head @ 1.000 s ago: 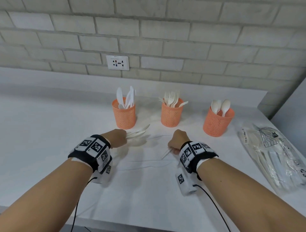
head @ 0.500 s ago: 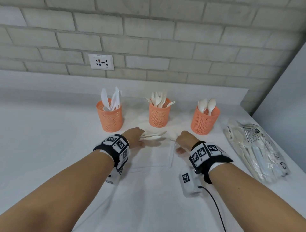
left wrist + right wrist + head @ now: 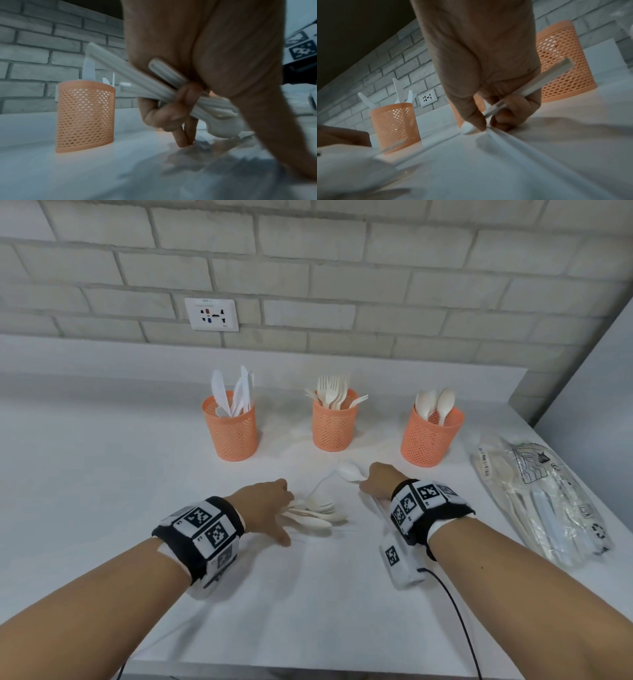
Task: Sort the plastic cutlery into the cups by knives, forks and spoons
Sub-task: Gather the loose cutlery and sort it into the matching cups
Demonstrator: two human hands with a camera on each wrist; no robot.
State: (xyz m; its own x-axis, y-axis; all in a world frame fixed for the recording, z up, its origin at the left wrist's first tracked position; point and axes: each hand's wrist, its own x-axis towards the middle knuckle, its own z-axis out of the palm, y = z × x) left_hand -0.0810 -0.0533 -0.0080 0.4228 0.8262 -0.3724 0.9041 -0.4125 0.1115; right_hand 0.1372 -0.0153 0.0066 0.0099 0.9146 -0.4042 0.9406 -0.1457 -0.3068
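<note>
Three orange mesh cups stand in a row: the knife cup (image 3: 233,426) on the left, the fork cup (image 3: 334,422) in the middle, the spoon cup (image 3: 430,436) on the right. My left hand (image 3: 284,508) grips a bundle of white spoons (image 3: 318,513) by the handles (image 3: 171,88), low over the table, with fingertips (image 3: 183,140) touching the surface. My right hand (image 3: 366,484) pinches a single white spoon (image 3: 347,472) by its handle (image 3: 530,83). That spoon's bowl (image 3: 467,128) rests on the table, in front of the gap between the fork and spoon cups.
A clear bag of wrapped cutlery (image 3: 544,498) lies at the right edge of the white table (image 3: 102,474). A brick wall with a socket (image 3: 211,314) stands behind the cups. A black cable (image 3: 455,611) trails from my right wrist.
Both hands have moved forward toward the cups. The left hand's bundle has come down onto the table. The right hand's spoon bowl now shows, pointing toward the cups.
</note>
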